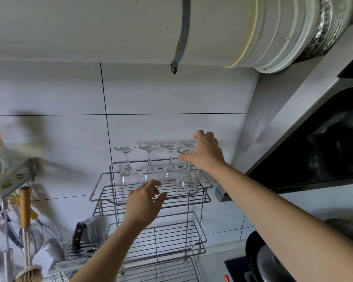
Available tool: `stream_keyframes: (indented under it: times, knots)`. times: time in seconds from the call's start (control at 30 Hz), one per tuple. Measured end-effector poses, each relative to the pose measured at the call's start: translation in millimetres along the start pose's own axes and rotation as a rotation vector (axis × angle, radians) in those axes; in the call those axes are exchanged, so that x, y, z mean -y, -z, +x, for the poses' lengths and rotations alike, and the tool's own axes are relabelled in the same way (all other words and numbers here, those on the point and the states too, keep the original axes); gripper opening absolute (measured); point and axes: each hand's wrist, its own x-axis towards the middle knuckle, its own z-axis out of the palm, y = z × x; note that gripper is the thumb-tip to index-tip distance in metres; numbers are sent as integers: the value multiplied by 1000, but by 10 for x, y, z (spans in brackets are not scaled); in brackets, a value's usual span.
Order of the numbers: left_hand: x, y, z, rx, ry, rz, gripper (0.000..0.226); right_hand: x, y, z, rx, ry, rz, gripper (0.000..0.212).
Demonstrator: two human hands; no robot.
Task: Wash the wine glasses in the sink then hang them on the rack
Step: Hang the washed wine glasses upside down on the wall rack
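Right hand (207,152) pinches the foot of an inverted wine glass (186,185), stem vertical, bowl at the rack's (108,193) top-shelf front right edge; left hand (144,202), loosely spread and empty, hovers just left of the bowl.

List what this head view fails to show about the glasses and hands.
- Back-right wine glass: mostly hidden behind the right hand and the front glass.
- Left hand: touching the rack or not, unclear.
- Sink: outside the frame.
- Hanging utensils, left edge: motion-blurred.
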Motion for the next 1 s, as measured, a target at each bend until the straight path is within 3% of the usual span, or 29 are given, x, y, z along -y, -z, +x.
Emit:
stream_keyframes:
  times: [0.13,0.2,0.27,0.4,0.5,0.63,0.8,1.0]
  knots:
    - [-125,103,-68,-74,5,-95,29,103,62,-396,-202,101,-29,55]
    - [-195,199,-247,-129,-27,-160,28,104,-16,-772,-293,217,207,41]
    - [-260,321,-599,-144,-6,-258,27,55,-223,-1285,-276,274,474,30]
    - [-223,430,-1789,-61,187,-394,25,-170,-935,-2550,147,68,760,16]
    - [-132,390,-2910,22,505,-403,16,-359,-1438,-3583,499,-168,765,18]
    - [-9,468,-4190,108,904,-368,15,-452,-1761,-4666,829,-365,699,16]
    - [259,884,-5071,114,1103,-307,24,-329,-1831,-5174,995,-391,656,11]
    - [847,1316,-5424,-46,1208,-298,21,137,-2076,-5199,931,-350,591,9]
